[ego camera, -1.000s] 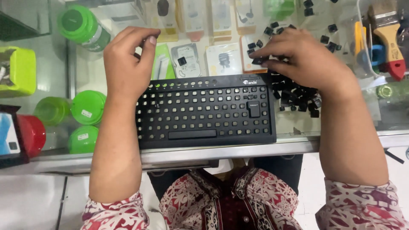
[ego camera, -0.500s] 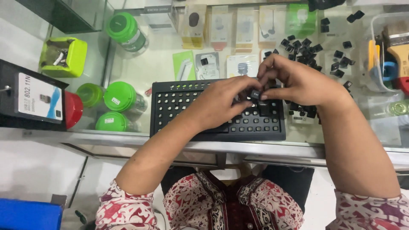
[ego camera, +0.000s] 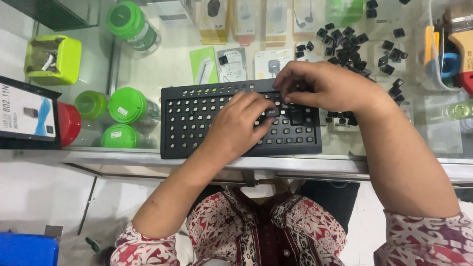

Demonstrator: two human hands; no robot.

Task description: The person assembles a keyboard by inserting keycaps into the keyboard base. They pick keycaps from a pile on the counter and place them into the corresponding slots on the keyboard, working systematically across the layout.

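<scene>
Glass counter (ego camera: 162,69) is taking up most of the view, packaged goods showing through it from the shelf below. Lying on it near the front edge is a black keyboard (ego camera: 207,120), flat, long side toward the person, most of its keycaps stripped off so rows of bare sockets are showing.

Person is leaning both forearms in over the front edge, patterned red and white sleeves (ego camera: 433,241) showing at the bottom.

Right hand (ego camera: 330,86) is hovering over the keyboard's upper right part, fingers curled down and bunched, tips touching the board; can't tell whether it is gripping anything.

Left hand (ego camera: 241,125) is resting on the keyboard's middle-right, fingers curled, thumb and forefinger pinching a single black keycap (ego camera: 272,112) right against the board, just beside one larger key (ego camera: 296,116) that is sitting in place.

Green-lidded jars (ego camera: 125,106) are standing left of the keyboard, one more (ego camera: 130,22) farther back. A lime green box (ego camera: 53,58) is sitting at far left, a red-lidded jar (ego camera: 69,123) beside a boxed gadget.

Loose black keycaps (ego camera: 345,39) are lying scattered on the glass beyond and right of the right hand, some touching the keyboard's right end.
</scene>
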